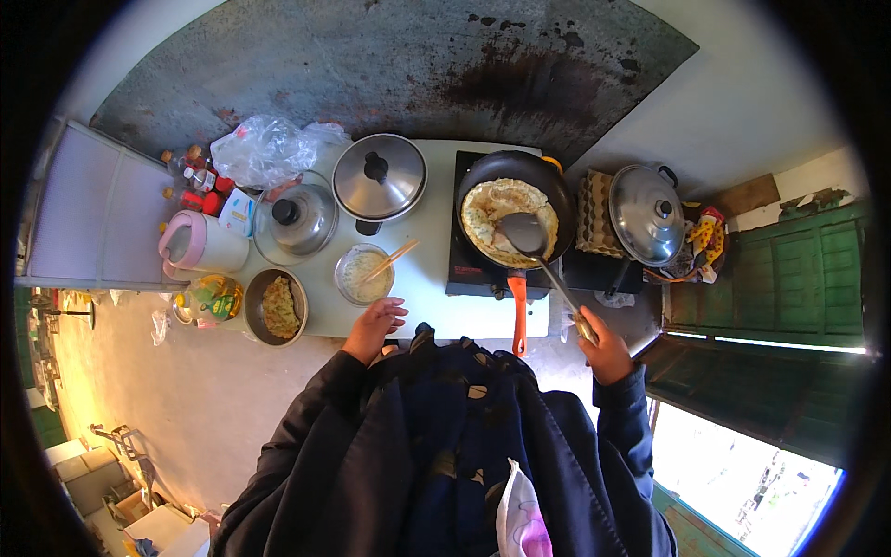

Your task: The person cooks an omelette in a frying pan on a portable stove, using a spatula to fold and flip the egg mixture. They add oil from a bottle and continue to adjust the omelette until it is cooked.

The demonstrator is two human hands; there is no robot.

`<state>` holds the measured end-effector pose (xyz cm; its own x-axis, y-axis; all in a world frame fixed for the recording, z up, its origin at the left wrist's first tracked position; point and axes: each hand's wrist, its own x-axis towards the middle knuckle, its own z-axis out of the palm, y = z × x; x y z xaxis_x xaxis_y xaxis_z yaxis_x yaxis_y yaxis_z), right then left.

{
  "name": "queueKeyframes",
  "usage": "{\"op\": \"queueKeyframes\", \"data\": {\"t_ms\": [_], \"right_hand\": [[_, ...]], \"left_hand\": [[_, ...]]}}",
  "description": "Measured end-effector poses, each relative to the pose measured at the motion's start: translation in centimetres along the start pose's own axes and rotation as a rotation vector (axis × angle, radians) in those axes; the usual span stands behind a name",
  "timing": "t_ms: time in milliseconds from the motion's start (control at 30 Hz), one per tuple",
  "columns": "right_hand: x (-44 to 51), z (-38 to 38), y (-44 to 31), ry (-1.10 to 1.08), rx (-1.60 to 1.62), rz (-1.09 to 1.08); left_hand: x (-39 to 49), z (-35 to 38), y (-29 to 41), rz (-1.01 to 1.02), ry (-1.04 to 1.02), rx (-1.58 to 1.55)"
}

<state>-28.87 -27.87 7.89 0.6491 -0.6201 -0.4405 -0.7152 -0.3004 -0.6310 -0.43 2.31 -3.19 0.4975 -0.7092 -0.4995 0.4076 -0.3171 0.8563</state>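
My right hand (604, 348) grips the handle of a metal spatula (525, 233), whose blade rests on a flat egg pancake (505, 195). The pancake lies in a dark frying pan (518, 163) with an orange handle (517, 306), set on a black cooktop (463, 261). Holding nothing, my left hand (376, 328) hovers at the table's front edge with fingers slightly apart. Just beyond it stands a bowl of pale batter (369, 268) with wooden chopsticks (398, 256) leaning in it. A folded cooked pancake (280, 310) sits in a metal bowl (304, 299) further left.
Behind the batter stands a lidded pot (393, 184), beside a domed lid (306, 216). An oil jug (217, 298), a pink-and-white appliance (209, 240) and a plastic bag (268, 150) crowd the left end. Right of the cooktop are egg trays (595, 216) and a lidded pan (644, 223).
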Motion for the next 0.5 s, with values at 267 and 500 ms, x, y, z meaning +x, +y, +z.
{"op": "queueKeyframes", "data": {"t_ms": [267,500], "right_hand": [[5.8,1.5,2.0,0.169,-0.139,-0.108],[7.2,1.4,-0.2,0.225,-0.121,-0.261]], "left_hand": [[0.4,0.4,0.2,0.019,-0.002,0.032],[-0.4,0.2,0.0,-0.010,0.053,-0.026]]}}
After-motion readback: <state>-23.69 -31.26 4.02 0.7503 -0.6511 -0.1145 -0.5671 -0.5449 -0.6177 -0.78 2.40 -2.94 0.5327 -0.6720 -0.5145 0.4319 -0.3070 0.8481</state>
